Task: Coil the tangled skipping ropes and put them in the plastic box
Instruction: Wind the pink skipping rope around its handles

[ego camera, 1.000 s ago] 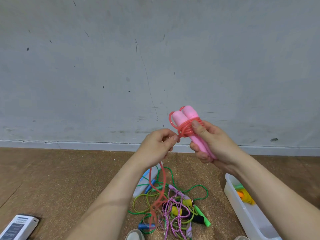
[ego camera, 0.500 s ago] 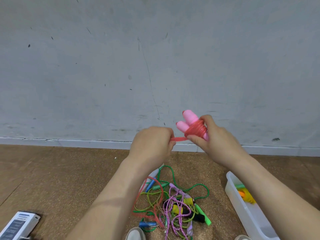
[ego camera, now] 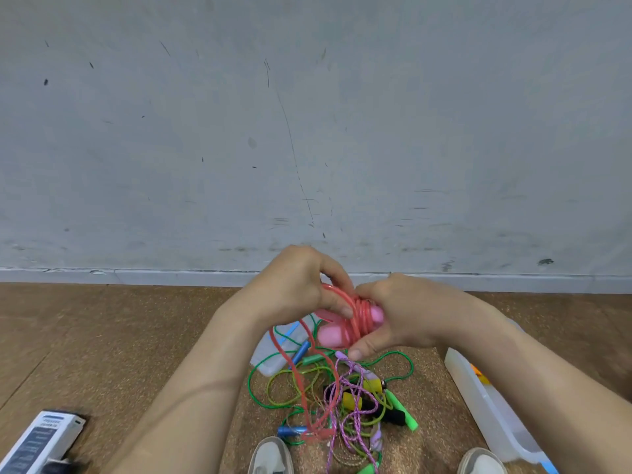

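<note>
My right hand [ego camera: 407, 313] grips the two pink handles [ego camera: 333, 335] of a skipping rope, with red cord [ego camera: 363, 318] wound around them in several turns. My left hand [ego camera: 295, 285] pinches the loose red cord right beside the coil. The free end of that cord hangs down to the floor. Below lies a tangled pile of ropes [ego camera: 342, 398] in green, yellow, purple and blue. The clear plastic box [ego camera: 485, 408] stands at the right, with something orange and yellow inside, partly hidden by my right forearm.
A clear lid [ego camera: 273, 357] lies on the cork floor behind the pile. A white carton [ego camera: 37, 443] sits at the bottom left. Two shoes [ego camera: 270, 456] show at the bottom edge. A grey wall rises close ahead.
Both hands have dropped lower with the pink handles, which now point left instead of up. More red cord is wound on the handles and less trails on the floor.
</note>
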A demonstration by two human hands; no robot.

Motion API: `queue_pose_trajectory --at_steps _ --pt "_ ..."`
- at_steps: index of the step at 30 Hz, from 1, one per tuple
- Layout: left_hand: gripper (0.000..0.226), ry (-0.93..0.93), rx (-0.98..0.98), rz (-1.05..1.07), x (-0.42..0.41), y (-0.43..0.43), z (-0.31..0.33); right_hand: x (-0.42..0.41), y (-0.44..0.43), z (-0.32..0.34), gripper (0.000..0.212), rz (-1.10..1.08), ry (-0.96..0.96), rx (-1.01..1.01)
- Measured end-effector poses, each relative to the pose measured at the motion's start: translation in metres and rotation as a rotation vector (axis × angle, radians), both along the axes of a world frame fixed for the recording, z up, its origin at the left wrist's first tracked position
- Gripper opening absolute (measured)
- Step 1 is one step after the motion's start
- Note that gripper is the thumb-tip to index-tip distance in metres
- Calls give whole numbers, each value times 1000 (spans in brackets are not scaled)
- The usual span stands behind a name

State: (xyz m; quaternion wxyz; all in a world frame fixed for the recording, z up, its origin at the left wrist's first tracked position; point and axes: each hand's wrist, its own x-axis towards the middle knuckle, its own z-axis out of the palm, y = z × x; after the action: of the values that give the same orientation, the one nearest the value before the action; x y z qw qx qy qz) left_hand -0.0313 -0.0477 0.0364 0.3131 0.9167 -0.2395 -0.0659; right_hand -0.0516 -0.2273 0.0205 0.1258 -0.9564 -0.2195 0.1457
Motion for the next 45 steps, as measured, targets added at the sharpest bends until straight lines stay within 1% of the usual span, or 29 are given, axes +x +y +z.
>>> queue_pose_trajectory --at_steps 2,5,8,9,11,12,15,17,18,19,20,21,22,23,25,27,28,29,31,32,35,37,40,42,45 --pt "20 56 7 -27 -1 1 1 1 -2 3 64 31 49 11" --pt "17 71 49 -86 -5 -4 2 -3 0 3 65 85 89 -66" --pt "14 95 34 -106 -3 -7 -1 -8 4 2 59 109 111 -82" --pt "13 117 34 -109 0 -7 -4 -9 6 2 59 109 119 -74" --pt "8 233 -15 -130 3 -4 -8 -12 7 3 57 109 158 -29" --pt "8 310 -73 -143 3 -2 -9 -13 8 4 55 118 182 12" --pt "25 479 -272 -119 3 0 -10 -14 4 13 50 174 238 192" --pt "34 521 -343 -78 6 1 -19 -12 -1 22 41 177 325 339" --pt "34 555 -388 -31 6 1 -22 -11 -4 25 37 158 377 452" --pt "33 575 -407 23 8 1 -30 -10 -7 27 38 129 407 571" --pt "31 566 -413 91 8 0 -34 -8 -10 26 47 91 401 677" --pt "32 538 -415 123 7 -4 -36 -6 -13 24 60 44 382 758" --pt "34 503 -451 142 4 -10 -35 -3 -16 21 69 -5 361 823" --pt "32 425 -459 122 4 -14 -36 -1 -18 19 68 -58 341 875" --pt "27 393 -531 69 -2 -24 -27 3 -22 15 57 -168 317 980" --pt "28 369 -563 104 2 -21 -25 6 -24 12 57 -270 315 1087" --pt "28 339 -534 128 4 -19 -24 7 -22 10 60 -308 307 1113" --pt "27 276 -458 131 6 -18 -26 8 -20 7 60 -340 290 1114" --pt "26 99 -227 109 8 -16 -29 9 -15 2 59 -383 243 1070" --pt "24 43 -149 97 8 -14 -30 9 -14 1 58 -396 224 1056" --pt "13 14 -66 65 8 -7 -28 11 -13 -1 54 -433 212 1055" --pt "16 -85 67 53 3 -10 -25 12 -11 -4 53 -478 213 1069" --pt "25 -351 320 18 -4 -19 -29 13 -3 -9 54 -573 207 1107" --pt "31 -457 387 12 -5 -18 -29 14 1 -12 50 -600 186 1092" --pt "39 -429 343 34 -2 -9 -26 17 1 -15 44 -598 140 1040"
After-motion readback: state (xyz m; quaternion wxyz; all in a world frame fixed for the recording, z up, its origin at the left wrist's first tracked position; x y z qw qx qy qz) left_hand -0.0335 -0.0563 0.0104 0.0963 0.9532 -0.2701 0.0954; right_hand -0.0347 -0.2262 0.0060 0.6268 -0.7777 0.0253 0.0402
